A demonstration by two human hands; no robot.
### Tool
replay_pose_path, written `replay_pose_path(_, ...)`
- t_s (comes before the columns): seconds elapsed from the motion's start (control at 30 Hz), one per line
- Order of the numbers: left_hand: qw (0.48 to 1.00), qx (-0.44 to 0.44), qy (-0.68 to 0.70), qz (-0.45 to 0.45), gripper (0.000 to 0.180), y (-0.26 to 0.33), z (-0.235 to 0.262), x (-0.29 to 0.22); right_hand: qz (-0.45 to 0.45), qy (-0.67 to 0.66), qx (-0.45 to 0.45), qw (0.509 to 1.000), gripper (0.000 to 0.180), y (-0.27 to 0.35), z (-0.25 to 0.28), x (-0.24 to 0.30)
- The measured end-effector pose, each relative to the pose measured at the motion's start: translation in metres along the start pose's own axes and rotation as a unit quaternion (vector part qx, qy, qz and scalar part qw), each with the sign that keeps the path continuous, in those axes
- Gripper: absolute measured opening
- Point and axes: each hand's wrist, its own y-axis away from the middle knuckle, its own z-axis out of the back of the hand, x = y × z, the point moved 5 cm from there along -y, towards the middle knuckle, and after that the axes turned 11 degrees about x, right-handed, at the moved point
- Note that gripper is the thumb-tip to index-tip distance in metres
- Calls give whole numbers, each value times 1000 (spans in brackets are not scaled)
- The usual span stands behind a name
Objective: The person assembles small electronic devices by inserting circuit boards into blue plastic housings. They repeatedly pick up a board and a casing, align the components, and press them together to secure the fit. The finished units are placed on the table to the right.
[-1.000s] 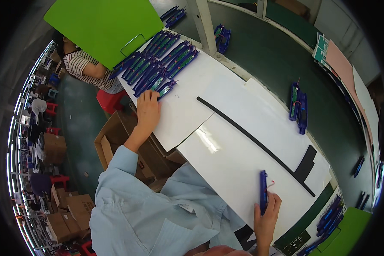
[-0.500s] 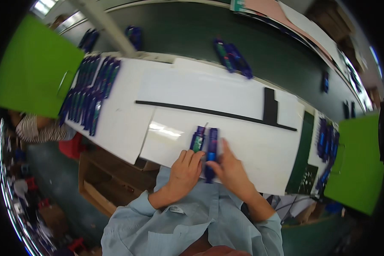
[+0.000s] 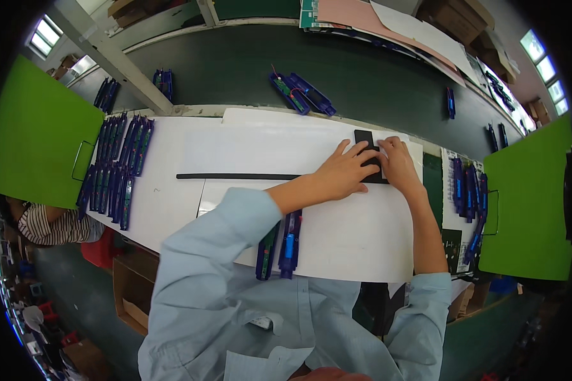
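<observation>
My left hand point(image 3: 344, 173) lies with its fingers spread over a flat black block point(image 3: 363, 136) at the right end of a long thin black strip point(image 3: 235, 176). My right hand point(image 3: 400, 166) is at the block's right side, its fingertips bent and close together. What they pinch, if anything, is hidden. Near the table's front edge, under my left forearm, lie a dark blue-purple plastic casing holding a green circuit board point(image 3: 267, 253) and a second blue-purple casing point(image 3: 290, 244) beside it. Neither hand touches these two.
Rows of similar casings point(image 3: 117, 162) lie at the table's left, by a green panel point(image 3: 41, 130). More casings point(image 3: 469, 190) lie right, beside another green panel point(image 3: 527, 209). Beyond the white table point(image 3: 171, 203), a casing pair point(image 3: 302, 94) rests on a dark green surface. A person's striped sleeve point(image 3: 41, 223) shows left.
Both hands have left the casings near the front edge and moved away and right, to the black block. The two casings now lie on the table. The whole view has turned slightly.
</observation>
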Motion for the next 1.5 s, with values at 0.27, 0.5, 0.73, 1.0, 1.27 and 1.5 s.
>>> replay_pose_path(0.27, 995, 23, 89, 25, 66, -3, -45, 27, -100, -207, 64, 971, 27, 7, -19, -27)
replay_pose_path(0.5, 997, 18, 78, 12, 66, -4, -43, 26, -93, -285, -42, 953, 23, 23, -8, -15)
replay_pose_path(0.73, 993, -54, 24, 101, 51, 44, -3, 69, -111, -537, -56, 835, 11, 102, 0, 58)
replay_pose_path(1.0, 975, -19, -199, 97, 42, 53, 40, 144, -151, -595, 46, 788, 12, 137, -60, 106)
replay_pose_path(1.27, 969, -35, -223, 100, 38, 96, 71, 142, -141, -587, 79, 793, 13, 140, -46, 128)
replay_pose_path(1.5, 992, -48, 93, 76, 43, 232, 39, -80, -130, -566, 92, 809, 13, 133, -55, 156)
